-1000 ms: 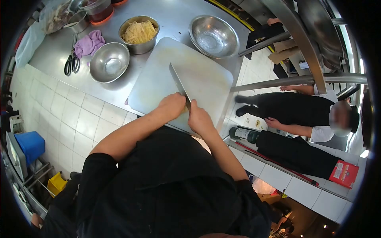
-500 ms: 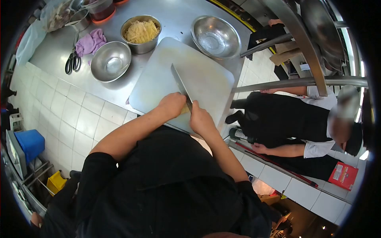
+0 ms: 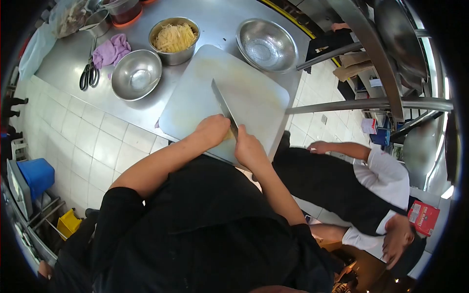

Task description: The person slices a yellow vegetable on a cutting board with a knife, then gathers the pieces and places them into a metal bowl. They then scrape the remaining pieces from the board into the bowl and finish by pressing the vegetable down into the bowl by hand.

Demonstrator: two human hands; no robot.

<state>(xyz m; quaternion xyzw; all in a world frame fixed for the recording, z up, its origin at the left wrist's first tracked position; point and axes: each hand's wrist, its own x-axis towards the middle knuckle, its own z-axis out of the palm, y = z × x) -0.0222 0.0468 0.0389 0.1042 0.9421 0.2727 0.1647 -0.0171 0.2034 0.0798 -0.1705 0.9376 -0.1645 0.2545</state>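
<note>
A knife [image 3: 223, 101] with a long blade points away from me over the white cutting board [image 3: 254, 93]. My right hand [image 3: 249, 148] is closed round its handle. Beside the blade, my left hand [image 3: 214, 131] rests with curled fingers on a small yellowish piece [image 3: 228, 135], mostly hidden under it. Past the board's far left corner stands a metal bowl of pale yellow shreds [image 3: 175, 38]. An empty metal bowl [image 3: 136, 75] lies to the left of the board, and a larger metal bowl [image 3: 267, 45] is at its far right.
Black scissors [image 3: 89, 75] and a purple cloth [image 3: 111, 51] lie at the left of the steel table [image 3: 58, 66]. Behind them are a plastic bag [image 3: 70, 18] and a container [image 3: 122, 10]. Metal rails [image 3: 371, 103] and a person in a black apron [image 3: 332, 183] are at the right.
The person at the right has moved nearer, towards the lower part of the view. My hands and the knife have hardly moved.
</note>
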